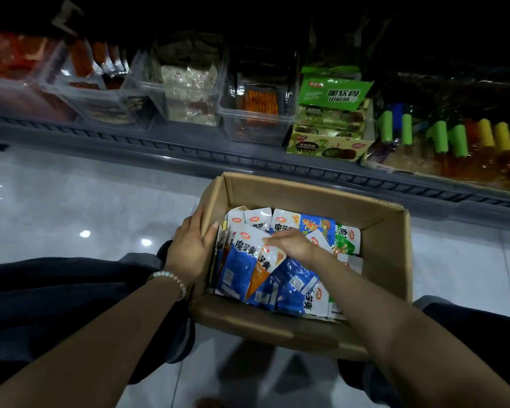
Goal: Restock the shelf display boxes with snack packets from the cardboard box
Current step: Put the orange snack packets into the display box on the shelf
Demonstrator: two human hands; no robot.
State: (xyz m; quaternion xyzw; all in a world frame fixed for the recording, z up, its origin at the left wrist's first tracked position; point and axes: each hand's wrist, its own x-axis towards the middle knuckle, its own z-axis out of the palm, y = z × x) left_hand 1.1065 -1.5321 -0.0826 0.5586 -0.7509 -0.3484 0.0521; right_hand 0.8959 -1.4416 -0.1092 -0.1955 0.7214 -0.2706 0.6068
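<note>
- Cardboard box (306,198) is sat on the glossy tiled floor (71,207) between the knees, just short of the shelf edge (189,148). It's stuffed with konjac snack packets (295,284), with blue, orange and green ones all jumbled together.
- Left hand (189,248) is laid flat against the outside of the box's left wall, fingers straight, thumb up at the rim. Nothing is gripped; the box is only being steadied.
- Right hand (292,245) is reached down inside the box, fingers curled onto a blue-and-white packet (239,266), with an orange packet (261,272) tipped up alongside it. Whether the orange one is pinched too can't be told.
- Risk one: slick foil and a loose grab. If two get lifted at once, the spare could be dropped back into the box or onto the floor beside it.
- Risk two: flavours are mixed in the box, so a packet could easily be slotted into the wrong display. Beyond the box's far wall a clear plastic bin (256,125) and a green display box (327,142) are set side by side, and nothing seen in either looks like these packets.
- Risk three: it's dim beyond the box's far wall, so labels could be misread.
</note>
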